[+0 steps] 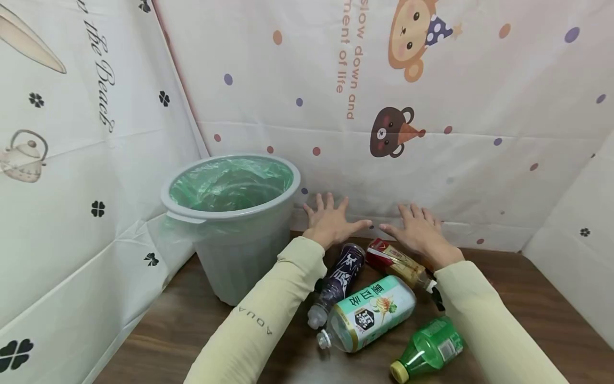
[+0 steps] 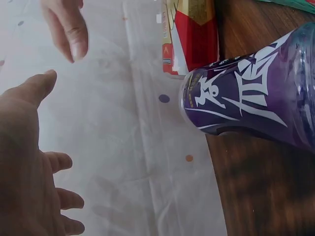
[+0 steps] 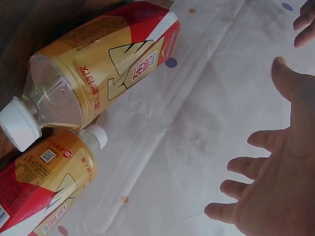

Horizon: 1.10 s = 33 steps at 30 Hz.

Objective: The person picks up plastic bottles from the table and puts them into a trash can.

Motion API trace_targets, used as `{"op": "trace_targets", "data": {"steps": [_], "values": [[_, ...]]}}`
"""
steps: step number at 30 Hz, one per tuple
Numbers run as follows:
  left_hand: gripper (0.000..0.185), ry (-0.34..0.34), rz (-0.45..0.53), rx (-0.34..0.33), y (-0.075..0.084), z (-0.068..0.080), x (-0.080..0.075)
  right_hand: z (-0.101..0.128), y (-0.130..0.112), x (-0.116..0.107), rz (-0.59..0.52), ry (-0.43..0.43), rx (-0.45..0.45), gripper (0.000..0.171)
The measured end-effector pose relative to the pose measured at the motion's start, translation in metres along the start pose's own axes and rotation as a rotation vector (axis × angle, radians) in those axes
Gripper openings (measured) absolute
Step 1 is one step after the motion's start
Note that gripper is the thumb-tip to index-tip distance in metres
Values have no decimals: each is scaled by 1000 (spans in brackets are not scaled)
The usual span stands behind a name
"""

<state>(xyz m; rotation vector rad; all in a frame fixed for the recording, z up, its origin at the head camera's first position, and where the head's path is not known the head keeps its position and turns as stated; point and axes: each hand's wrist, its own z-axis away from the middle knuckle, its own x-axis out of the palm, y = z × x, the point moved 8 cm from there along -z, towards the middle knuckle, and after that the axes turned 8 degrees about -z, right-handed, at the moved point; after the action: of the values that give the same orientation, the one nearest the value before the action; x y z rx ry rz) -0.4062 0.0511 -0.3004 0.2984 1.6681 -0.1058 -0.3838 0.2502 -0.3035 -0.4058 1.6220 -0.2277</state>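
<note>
Both hands are held out with fingers spread and straight, holding nothing, above the far edge of the brown wooden surface (image 1: 527, 298) where it meets the patterned cloth backdrop (image 1: 479, 176). The left hand (image 1: 331, 221) hovers just beside the grey bin (image 1: 230, 250), which is lined with a green plastic bag (image 1: 230, 184). The right hand (image 1: 422, 232) is near it, their thumbs pointing towards each other with a gap between.

Beneath the wrists lie several plastic bottles on their sides. A purple-labelled bottle (image 1: 338, 282) lies below the left wrist, next to a red-and-yellow tea bottle (image 1: 395, 262) under the right hand; the right wrist view shows a second bottle of the same kind (image 3: 42, 189) beside it. A large bottle with a pale green label (image 1: 366, 313) lies nearer the person, and a green bottle with a yellow cap (image 1: 427, 349) lies by the right sleeve (image 1: 489, 325).
</note>
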Motion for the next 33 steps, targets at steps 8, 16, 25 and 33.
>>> {"op": "trace_targets", "data": {"steps": [8, 16, 25, 33], "values": [[101, 26, -7, -6, -1, 5, -5, 2, 12, 2, -12, -10, -9, 94], [101, 108, 29, 55, 10, 12, -25, 8, 26, 0, -29, -20, 1, 93], [101, 204, -31, 91, 24, 23, -63, 11, 41, -7, -7, -33, 23, 87], [101, 265, -47, 103, 28, 39, -96, 11, 50, -10, -7, -39, 32, 87]]}}
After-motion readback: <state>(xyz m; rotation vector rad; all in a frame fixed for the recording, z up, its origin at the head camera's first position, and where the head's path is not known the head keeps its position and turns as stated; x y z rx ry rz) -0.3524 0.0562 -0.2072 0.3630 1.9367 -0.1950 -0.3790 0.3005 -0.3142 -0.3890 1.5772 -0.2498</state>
